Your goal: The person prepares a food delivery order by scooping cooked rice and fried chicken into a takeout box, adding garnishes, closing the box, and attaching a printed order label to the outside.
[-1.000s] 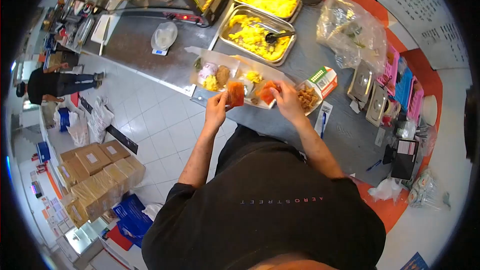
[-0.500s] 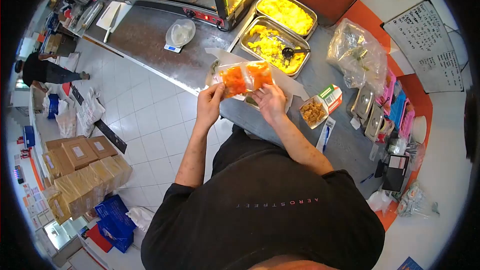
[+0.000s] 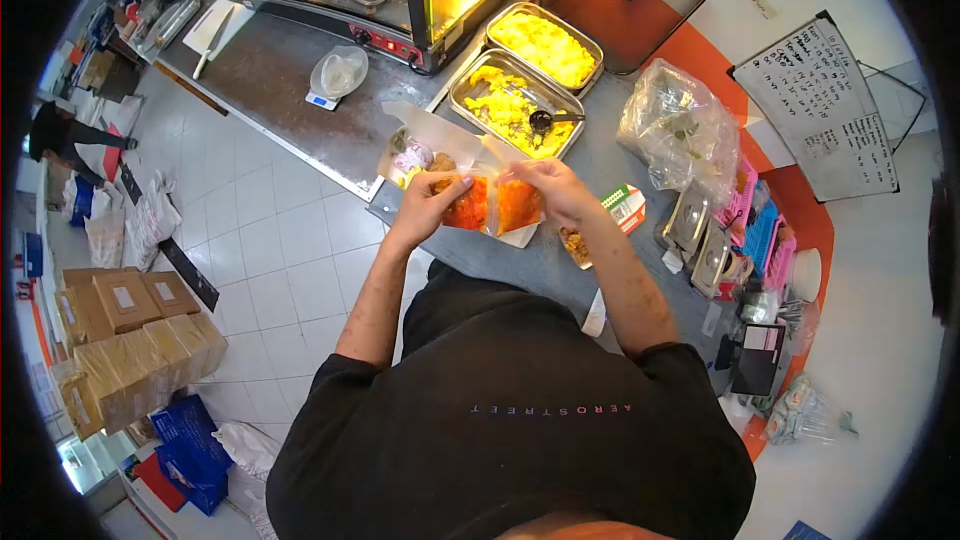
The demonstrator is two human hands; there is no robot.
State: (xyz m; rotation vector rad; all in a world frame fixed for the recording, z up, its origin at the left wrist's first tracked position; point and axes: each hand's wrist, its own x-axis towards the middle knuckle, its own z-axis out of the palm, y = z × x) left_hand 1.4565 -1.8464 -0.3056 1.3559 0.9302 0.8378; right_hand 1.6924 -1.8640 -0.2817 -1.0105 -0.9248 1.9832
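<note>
Orange sauce fills two joined clear pouches point(image 3: 492, 206). The left hand point(image 3: 428, 202) pinches their left edge and the right hand point(image 3: 548, 190) their top right, just above an open meal box point(image 3: 425, 124) on the steel counter point(image 3: 500, 262). Farther right, near tray point(image 3: 470, 80) and far tray point(image 3: 500, 20) hold yellow food. A ladle point(image 3: 545, 120) rests in the near one.

Pretty simple one: two clear plastic pouches point(image 3: 470, 208) sit side by side, each stuffed with something bright orange, can't tell if they're joined. The left hand point(image 3: 432, 196) pinches one outer edge and the right hand point(image 3: 548, 186) the other. They're just above the open takeaway box point(image 3: 415, 140) near the counter point(image 3: 505, 262) edge.
</note>
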